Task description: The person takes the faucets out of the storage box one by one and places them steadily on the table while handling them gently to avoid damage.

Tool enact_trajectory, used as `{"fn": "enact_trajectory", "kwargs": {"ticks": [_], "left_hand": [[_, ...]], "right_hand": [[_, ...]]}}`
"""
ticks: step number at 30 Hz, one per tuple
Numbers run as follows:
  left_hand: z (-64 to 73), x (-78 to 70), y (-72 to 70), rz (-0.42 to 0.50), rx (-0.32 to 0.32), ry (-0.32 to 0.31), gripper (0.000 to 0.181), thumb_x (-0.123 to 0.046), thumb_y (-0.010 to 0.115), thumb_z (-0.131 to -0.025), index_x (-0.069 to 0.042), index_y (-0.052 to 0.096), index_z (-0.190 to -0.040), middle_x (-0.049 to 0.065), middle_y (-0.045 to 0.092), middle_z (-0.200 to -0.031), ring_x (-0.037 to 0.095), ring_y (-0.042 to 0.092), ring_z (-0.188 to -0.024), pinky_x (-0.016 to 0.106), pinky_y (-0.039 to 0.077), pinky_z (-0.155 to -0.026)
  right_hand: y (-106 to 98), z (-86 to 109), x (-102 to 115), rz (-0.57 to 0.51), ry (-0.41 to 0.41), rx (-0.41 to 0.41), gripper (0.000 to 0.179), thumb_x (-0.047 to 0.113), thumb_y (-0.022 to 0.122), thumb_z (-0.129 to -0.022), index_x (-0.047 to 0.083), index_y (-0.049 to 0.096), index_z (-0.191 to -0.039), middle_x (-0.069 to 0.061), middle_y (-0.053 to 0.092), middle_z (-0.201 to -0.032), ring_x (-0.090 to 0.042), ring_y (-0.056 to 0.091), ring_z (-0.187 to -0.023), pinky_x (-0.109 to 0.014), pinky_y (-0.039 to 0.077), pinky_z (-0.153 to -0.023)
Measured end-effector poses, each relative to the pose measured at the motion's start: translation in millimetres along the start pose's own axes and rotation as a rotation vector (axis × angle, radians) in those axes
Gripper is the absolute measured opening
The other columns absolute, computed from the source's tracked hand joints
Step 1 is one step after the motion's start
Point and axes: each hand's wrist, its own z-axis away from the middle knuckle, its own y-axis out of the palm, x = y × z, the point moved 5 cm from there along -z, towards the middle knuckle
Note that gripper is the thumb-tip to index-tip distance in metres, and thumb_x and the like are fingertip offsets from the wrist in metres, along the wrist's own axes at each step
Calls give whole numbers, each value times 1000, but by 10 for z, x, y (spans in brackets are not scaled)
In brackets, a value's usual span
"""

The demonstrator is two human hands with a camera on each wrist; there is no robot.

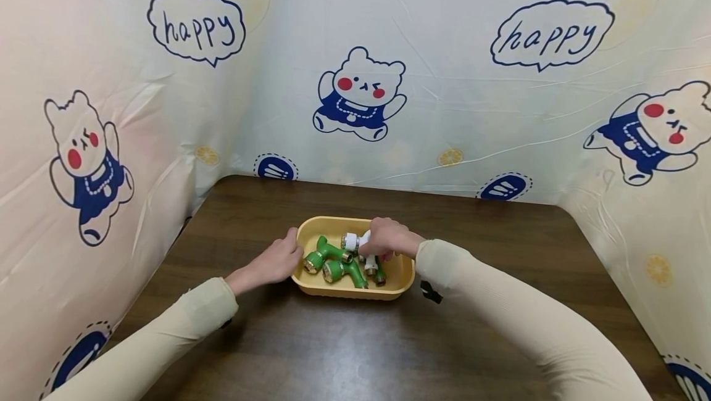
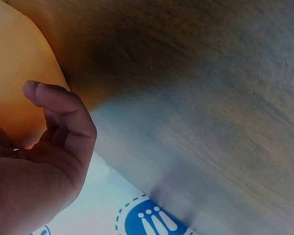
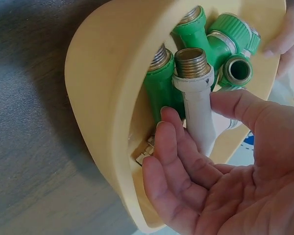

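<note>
Head view: left hand (image 1: 279, 259) seems to grip the yellow tray (image 1: 349, 293) at nine o'clock. Right hand (image 1: 390, 238) grips a white fitting (image 3: 197, 110) toward two o'clock

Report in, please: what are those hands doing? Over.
Left hand holding end of yellow tub. Right hand gripping white threaded pipe fitting. Green threaded fittings crowding alongside.

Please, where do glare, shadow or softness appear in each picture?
Head view: pale glare on the near tabletop; left wrist view: dark shadow beside the yellow tray, tabletop grain soft; right wrist view: shadow on the tabletop left of the tray, white fitting fairly crisp.
</note>
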Motion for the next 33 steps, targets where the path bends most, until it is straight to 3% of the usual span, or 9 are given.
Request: {"fn": "enact_trajectory", "kwargs": {"ticks": [11,19,29,33], "left_hand": [[3,-19,-25,-34,-17,-14,36,-9,41,-107,11,40,-137,10,62,-78,17,63,-61,33,52,-53],[-10,-21,-56,-62,-78,-82,38,-13,47,-105,8,50,-137,8,64,-77,15,64,-59,32,52,-50],[-20,-23,-54,-52,-71,-88,38,-13,44,-107,8,48,-138,9,63,-77,16,63,-58,33,51,-49],[-12,-23,-42,-48,-76,-82,37,-14,42,-108,8,49,-137,8,62,-75,16,62,-56,33,50,-48]], "right_hand": [[14,-52,-17,-11,3,-19,25,32,77,-93,9,70,-87,-8,72,-76,-24,75,-71,-29,52,-53],[11,-8,-12,-8,3,-43,27,32,78,-93,10,70,-80,-3,65,-64,-26,75,-73,-29,47,-50],[10,-5,2,-41,-13,-49,24,25,78,-92,10,67,-77,-3,63,-63,-28,75,-74,-28,44,-48],[11,-7,1,-19,-14,-47,23,24,78,-91,10,66,-76,-3,64,-63,-24,72,-66,-29,42,-48]]}}
